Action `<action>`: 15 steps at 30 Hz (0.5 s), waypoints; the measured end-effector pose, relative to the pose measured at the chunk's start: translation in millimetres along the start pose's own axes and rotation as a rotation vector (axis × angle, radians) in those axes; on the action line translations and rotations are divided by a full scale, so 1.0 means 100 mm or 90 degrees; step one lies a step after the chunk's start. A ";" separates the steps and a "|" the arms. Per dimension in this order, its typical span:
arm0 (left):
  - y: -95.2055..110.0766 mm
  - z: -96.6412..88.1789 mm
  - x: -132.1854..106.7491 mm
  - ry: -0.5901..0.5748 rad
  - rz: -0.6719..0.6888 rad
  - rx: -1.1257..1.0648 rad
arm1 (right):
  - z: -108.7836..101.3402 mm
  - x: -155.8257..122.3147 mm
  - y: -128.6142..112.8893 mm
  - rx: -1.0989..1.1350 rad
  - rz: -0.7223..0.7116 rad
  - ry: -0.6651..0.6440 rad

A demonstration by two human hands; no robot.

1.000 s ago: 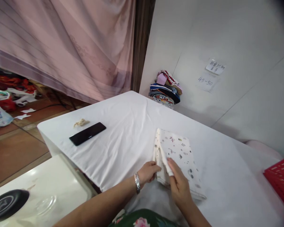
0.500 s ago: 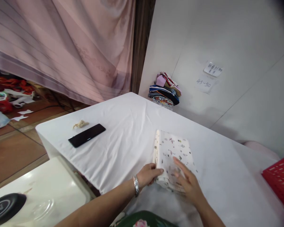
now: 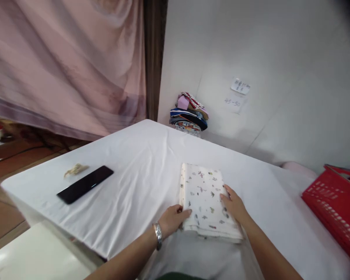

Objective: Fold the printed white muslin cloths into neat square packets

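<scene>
A folded white cloth printed with small plants and other little motifs lies on a table covered with a white sheet. My left hand, with a silver bracelet at the wrist, grips the cloth's lower left edge, thumb on top and fingers partly hidden beneath. On the opposite side my right hand holds the right edge, its thumb over the printed face. The layered folds show along the cloth's near and left edges.
A black phone and a small cream crumpled item lie at the left. Folded fabrics are stacked by the wall beyond the table. A red plastic basket stands at the right, and a pink curtain hangs behind.
My right hand has moved from above the cloth's front to its right edge and now grips it. My left hand keeps its hold. The view has shifted right.
</scene>
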State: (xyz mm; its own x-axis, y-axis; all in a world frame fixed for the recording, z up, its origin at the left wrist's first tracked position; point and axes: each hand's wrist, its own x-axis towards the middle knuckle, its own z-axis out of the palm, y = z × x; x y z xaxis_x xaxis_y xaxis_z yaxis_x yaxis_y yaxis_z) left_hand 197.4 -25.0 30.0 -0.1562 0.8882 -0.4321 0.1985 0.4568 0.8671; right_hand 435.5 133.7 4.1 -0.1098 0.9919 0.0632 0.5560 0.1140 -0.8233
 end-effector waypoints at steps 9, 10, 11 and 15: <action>0.02 -0.01 0.09 -0.005 0.032 -0.038 | 0.13 0.47 -0.09 -0.026 0.019 -0.012; 0.02 -0.04 0.10 -0.009 0.035 -0.005 | 0.15 0.50 -0.10 -0.033 0.020 -0.016; 0.02 -0.07 0.11 -0.011 0.033 0.031 | 0.16 0.54 -0.11 -0.040 0.023 -0.019; 0.12 -0.29 0.28 0.038 0.036 0.145 | 0.20 0.64 -0.10 -0.049 0.042 -0.025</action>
State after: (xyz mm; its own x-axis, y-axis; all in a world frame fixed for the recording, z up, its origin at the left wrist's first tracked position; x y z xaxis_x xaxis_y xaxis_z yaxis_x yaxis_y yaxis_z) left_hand 167.4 4.0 35.3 -0.1943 0.9112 -0.3632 0.4211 0.4119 0.8081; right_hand 406.8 195.3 4.9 -0.1022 0.9947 -0.0134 0.6245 0.0537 -0.7792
